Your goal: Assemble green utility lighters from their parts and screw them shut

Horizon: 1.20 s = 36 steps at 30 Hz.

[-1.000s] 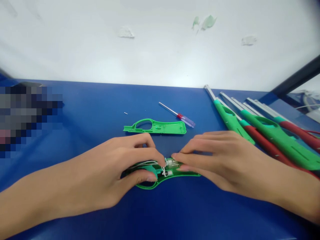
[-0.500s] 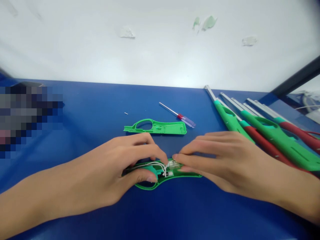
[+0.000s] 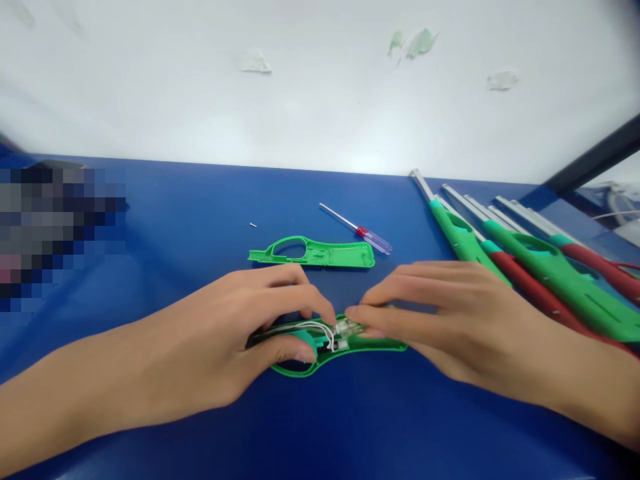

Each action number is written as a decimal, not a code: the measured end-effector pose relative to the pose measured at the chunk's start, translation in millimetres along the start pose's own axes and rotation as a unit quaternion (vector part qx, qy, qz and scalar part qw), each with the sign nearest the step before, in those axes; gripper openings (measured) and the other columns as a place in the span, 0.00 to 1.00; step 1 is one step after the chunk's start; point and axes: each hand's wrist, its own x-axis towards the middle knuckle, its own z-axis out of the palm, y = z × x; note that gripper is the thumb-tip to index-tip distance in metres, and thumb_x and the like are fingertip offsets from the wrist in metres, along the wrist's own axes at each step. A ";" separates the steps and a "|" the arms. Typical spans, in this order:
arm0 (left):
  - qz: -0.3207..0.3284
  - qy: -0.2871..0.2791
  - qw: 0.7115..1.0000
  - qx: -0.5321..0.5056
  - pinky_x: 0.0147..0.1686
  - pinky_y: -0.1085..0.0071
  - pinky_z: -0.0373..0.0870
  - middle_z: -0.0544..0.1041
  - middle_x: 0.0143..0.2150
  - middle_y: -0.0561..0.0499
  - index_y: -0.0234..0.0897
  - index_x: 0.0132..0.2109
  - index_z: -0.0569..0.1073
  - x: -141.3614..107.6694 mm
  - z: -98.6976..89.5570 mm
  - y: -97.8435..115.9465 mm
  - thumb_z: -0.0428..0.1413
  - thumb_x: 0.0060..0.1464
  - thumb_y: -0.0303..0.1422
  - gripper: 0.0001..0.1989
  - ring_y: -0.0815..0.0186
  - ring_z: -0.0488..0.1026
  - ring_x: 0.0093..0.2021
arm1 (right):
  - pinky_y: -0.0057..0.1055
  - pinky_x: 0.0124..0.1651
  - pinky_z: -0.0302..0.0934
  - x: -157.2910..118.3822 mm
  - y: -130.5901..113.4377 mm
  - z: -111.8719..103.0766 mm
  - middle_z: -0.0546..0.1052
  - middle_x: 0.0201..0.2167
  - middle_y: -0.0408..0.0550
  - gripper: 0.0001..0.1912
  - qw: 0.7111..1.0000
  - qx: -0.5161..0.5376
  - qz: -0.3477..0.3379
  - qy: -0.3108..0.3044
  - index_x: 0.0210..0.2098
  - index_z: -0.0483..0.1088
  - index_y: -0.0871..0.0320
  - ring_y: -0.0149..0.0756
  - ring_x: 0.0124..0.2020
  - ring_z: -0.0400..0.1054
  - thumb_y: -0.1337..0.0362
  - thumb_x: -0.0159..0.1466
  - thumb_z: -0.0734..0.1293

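An opened green lighter housing half [image 3: 377, 345] lies in front of me, its inner side up. My left hand [image 3: 250, 323] grips its left part, thumb by the teal trigger [image 3: 307, 339] and index fingertip near the white wires [image 3: 313, 326]. My right hand [image 3: 435, 313] has its fingers closed around the clear plastic fuel tank [image 3: 350, 327] at the shell's right part. Much of the tank is hidden by these fingers. Just beyond my hands, the matching green housing half [image 3: 347, 256] rests with its hollow side up.
A screwdriver [image 3: 373, 240] with a clear and red handle lies beyond the loose half. Left of it is a tiny metal piece [image 3: 253, 225]. Several long green lighters [image 3: 540, 260] and red lighters [image 3: 530, 283] line the right side. A pixelated object [image 3: 40, 227] sits far left.
The right fingers have shifted slightly at the clear tank, and a little more of it shows. The left hand keeps its grip on the shell.
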 end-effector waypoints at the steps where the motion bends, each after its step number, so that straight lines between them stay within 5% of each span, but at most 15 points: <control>1: -0.002 0.002 1.000 -0.001 0.40 0.79 0.67 0.75 0.45 0.62 0.54 0.52 0.73 0.0 -0.1 0.0 0.54 0.71 0.33 0.08 0.75 0.74 0.40 | 0.32 0.37 0.69 -0.4 0.2 -0.6 0.83 0.41 0.47 0.18 1.000 0.000 0.003 0.000 0.49 0.78 0.55 0.35 0.34 0.78 0.75 0.73 0.59; 11: -0.045 -0.003 0.999 -0.026 0.37 0.74 0.66 0.77 0.43 0.59 0.53 0.50 0.76 0.8 -1.0 2.3 0.55 0.70 0.36 0.06 0.71 0.73 0.39 | 0.29 0.41 0.70 1.1 -5.8 -8.9 0.82 0.46 0.48 0.25 0.999 0.013 0.029 0.006 0.51 0.79 0.52 0.35 0.42 0.78 0.79 0.71 0.56; 21: -0.057 0.008 0.997 -0.042 0.31 0.75 0.64 0.75 0.41 0.60 0.54 0.50 0.77 4.4 -0.8 3.1 0.56 0.68 0.37 0.07 0.73 0.70 0.34 | 0.26 0.55 0.68 1.9 -3.6 -3.2 0.83 0.46 0.45 0.19 0.992 0.115 0.032 0.050 0.51 0.77 0.58 0.31 0.47 0.74 0.80 0.70 0.61; 27: -0.082 0.032 0.992 -0.094 0.33 0.77 0.66 0.72 0.43 0.59 0.56 0.49 0.78 1.6 4.8 0.7 0.58 0.67 0.35 0.08 0.74 0.71 0.36 | 0.23 0.50 0.69 3.4 -5.0 1.0 0.84 0.43 0.44 0.13 0.985 0.130 0.067 0.096 0.44 0.78 0.56 0.28 0.44 0.76 0.76 0.72 0.63; 36: -0.106 0.004 0.989 -0.106 0.40 0.76 0.68 0.73 0.44 0.61 0.58 0.49 0.76 0.0 7.6 0.4 0.55 0.69 0.36 0.08 0.73 0.72 0.40 | 0.30 0.40 0.69 2.5 -2.3 0.1 0.83 0.46 0.45 0.17 0.999 0.006 0.000 0.038 0.51 0.78 0.48 0.32 0.38 0.77 0.71 0.75 0.60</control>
